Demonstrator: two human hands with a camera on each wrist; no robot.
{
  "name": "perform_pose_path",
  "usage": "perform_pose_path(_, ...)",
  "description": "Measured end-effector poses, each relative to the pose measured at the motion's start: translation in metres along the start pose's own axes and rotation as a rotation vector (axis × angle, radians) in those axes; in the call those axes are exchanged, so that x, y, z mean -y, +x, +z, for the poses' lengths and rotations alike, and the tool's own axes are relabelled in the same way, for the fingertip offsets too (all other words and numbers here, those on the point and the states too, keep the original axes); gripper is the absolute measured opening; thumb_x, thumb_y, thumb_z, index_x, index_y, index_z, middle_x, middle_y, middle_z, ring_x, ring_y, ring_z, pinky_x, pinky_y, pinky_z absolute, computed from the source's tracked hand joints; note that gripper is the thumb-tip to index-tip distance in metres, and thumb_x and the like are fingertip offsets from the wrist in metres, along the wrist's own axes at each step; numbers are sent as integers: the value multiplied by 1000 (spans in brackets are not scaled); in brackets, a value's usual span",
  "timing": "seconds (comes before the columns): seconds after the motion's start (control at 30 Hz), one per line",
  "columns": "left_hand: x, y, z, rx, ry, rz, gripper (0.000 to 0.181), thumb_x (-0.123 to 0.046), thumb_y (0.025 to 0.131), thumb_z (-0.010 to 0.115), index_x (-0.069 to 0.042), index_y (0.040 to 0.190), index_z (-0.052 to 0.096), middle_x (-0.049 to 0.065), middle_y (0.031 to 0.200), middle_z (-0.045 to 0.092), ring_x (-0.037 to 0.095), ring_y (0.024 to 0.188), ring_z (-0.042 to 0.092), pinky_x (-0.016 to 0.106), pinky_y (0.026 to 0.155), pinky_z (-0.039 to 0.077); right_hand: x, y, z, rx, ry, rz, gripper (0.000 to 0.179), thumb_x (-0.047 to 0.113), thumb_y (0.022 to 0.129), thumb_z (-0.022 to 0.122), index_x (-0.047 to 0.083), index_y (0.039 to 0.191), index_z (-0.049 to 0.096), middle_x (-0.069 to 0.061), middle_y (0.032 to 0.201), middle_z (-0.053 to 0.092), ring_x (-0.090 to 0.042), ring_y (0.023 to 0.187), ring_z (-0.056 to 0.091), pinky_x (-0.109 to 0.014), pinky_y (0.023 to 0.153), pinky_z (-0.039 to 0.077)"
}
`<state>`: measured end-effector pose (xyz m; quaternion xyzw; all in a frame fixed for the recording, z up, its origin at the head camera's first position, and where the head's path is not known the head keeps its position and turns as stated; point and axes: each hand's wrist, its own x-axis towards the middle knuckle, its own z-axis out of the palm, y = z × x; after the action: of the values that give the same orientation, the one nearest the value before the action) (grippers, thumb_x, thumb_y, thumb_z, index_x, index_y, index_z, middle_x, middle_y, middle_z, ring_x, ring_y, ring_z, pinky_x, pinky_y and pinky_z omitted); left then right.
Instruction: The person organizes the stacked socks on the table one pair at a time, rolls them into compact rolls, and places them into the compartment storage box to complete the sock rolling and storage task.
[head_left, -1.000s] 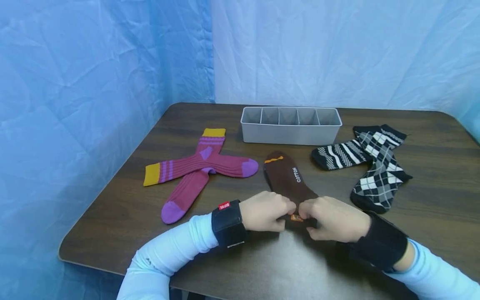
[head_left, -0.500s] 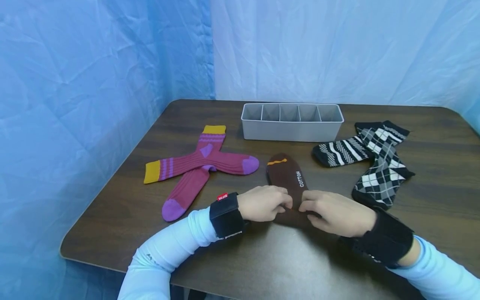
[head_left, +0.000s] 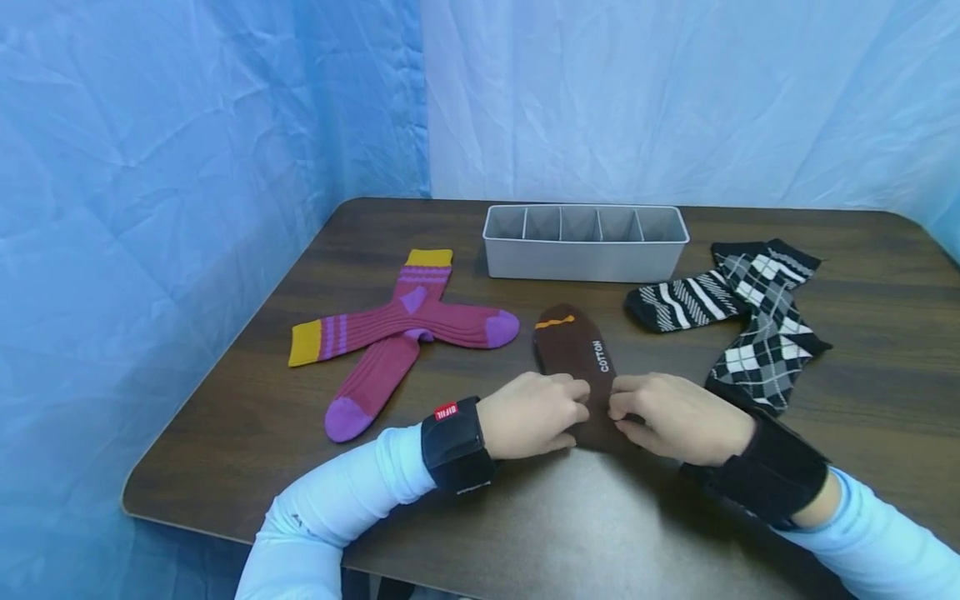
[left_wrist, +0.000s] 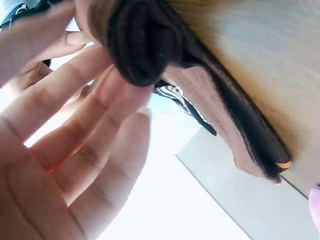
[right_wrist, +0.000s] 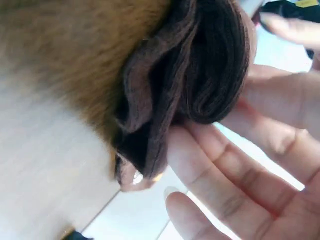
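Lying lengthwise at the middle of the table is a pair of brown socks (head_left: 572,354) with "COTTON" lettering and an orange toe mark. Its near end is wound into a thick roll (left_wrist: 142,42). My left hand (head_left: 531,417) holds the left side of this roll with curled fingers. From the right, the fingers of my right hand (head_left: 678,417) grip the other side. In the right wrist view the rolled layers (right_wrist: 220,65) rest against the fingertips, with a flat stretch of sock beyond. The hands partly cover the roll in the head view.
Crossed maroon socks (head_left: 375,333) with yellow cuffs lie to the left. Crossed black-and-white patterned socks (head_left: 757,308) lie to the right. A grey divided box (head_left: 585,261) stands behind on the dark wooden table (head_left: 247,433). Blue sheeting (head_left: 675,100) hangs around it.
The near end of the brown socks has been rolled away from me, hiding the orange label seen earlier. Both hands have shifted slightly along the roll; the view has tilted a little.
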<state>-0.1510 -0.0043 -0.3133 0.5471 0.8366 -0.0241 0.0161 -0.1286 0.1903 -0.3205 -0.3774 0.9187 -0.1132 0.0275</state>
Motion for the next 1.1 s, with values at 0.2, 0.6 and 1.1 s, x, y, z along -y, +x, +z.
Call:
perform_pose_path(0.2,-4,1,1,41,46,-11,33,-31,73,65,-17,102,62,-3,92,57,7,82,50,15,65,44,3,-3,-2,54,-18,-5,23,37,68,66,18,79,62,11,76,51,-1,63,43,-19,56,39)
perform_pose_path(0.6,-17,1,9,-87,227,-3,10,-16,75,61,-18,85,64,-5,76,59,8,69,55,19,53,42,16,-3,-4,132,-80,78,33,39,58,72,19,80,57,10,75,56,-5,63,44,-25,60,36)
perform_pose_path(1.1,1,-1,-2,105,-197,-113,24,-9,77,57,-14,100,52,-5,75,57,4,63,50,17,52,41,7,0,-3,206,192,84,12,15,76,52,15,87,55,14,53,42,3,42,34,-17,40,29)
